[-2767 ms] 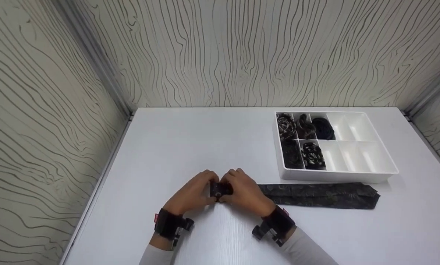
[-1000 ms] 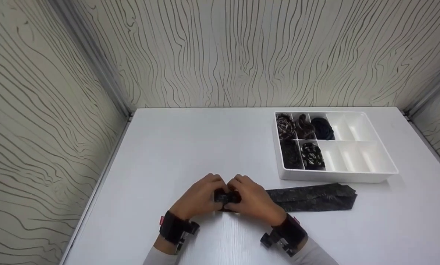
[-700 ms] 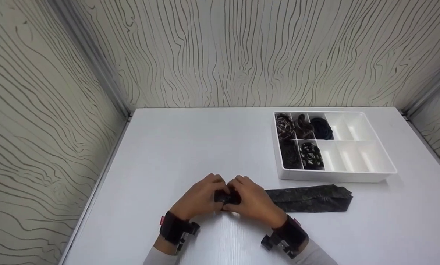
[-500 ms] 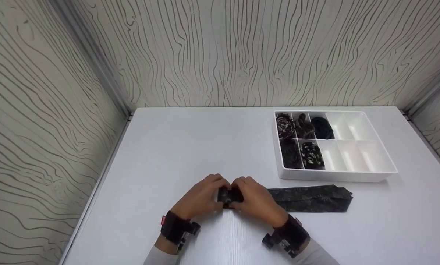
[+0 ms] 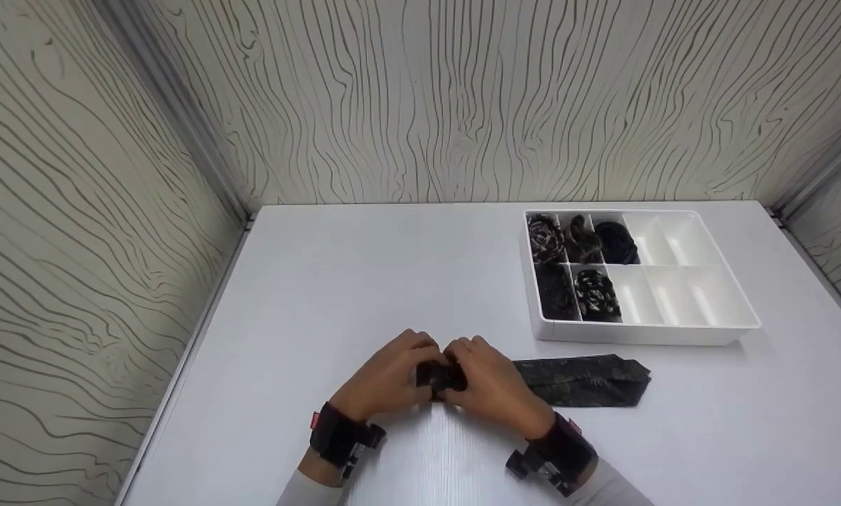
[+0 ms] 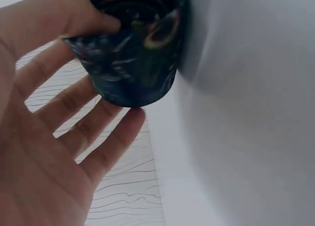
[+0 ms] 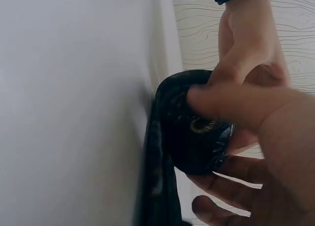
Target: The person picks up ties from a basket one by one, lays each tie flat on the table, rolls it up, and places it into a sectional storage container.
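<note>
A dark patterned necktie point(image 5: 589, 381) lies along the table, its wide pointed end to the right. Its other end is wound into a roll point(image 6: 133, 68) between the two hands. The left hand point(image 5: 389, 372) grips the roll from the left, thumb on the near side and fingers on the far side. From the right, the right hand point(image 5: 491, 386) holds the same roll with thumb and curled fingers. In the right wrist view the roll point(image 7: 197, 132) stands on edge, and the unrolled strip point(image 7: 160, 186) runs off from it along the tabletop. The hands hide part of the roll in the head view.
A white divided box point(image 5: 645, 334) stands at the back right of the table. Several rolled dark ties point(image 5: 598, 295) fill its left compartments; the others show bare white floors. Patterned panels point(image 5: 420, 105) wall the table point(image 5: 364, 274) at the back and sides.
The tie's wide end has slid left toward the hands, so the flat length is shorter. Both hands have shifted slightly right and nearer the person, still holding the roll. The box stays put.
</note>
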Demonstrator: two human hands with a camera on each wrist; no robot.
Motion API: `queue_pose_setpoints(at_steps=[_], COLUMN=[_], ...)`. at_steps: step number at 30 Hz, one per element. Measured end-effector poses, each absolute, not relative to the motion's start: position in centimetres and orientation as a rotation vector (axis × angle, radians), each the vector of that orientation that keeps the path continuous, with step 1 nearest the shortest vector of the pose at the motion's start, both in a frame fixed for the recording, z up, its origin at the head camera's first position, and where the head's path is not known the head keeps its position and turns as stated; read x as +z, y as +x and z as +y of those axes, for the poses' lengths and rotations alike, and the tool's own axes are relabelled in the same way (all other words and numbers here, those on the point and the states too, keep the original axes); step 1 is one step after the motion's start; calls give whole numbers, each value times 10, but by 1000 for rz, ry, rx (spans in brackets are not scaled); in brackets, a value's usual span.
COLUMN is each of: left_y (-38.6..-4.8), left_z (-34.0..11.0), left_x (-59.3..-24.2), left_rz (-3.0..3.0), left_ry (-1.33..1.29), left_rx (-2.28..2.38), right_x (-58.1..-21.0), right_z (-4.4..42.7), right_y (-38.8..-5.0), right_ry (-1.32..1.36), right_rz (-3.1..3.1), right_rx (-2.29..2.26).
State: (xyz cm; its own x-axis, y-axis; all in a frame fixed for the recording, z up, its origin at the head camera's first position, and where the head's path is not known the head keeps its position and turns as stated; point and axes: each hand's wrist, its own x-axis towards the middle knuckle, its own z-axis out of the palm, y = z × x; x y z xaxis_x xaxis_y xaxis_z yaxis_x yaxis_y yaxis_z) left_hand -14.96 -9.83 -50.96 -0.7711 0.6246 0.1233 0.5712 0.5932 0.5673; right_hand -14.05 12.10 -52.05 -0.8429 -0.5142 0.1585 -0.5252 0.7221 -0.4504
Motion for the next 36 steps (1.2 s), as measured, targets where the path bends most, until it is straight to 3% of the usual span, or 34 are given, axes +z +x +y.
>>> queue_pose_setpoints(at_steps=[12, 36], left_y=[-147, -144], left_z=[-96, -89], left_x=[-509, -508], left_rz=[2653, 2747], left_ry=[926, 1093], left_rx=[960, 895], right_x=[-522, -521], right_z=[125, 130], right_y=[-139, -138], right_ry=[869, 896], right_rz=[-2877, -2945], right_rx=[786, 818])
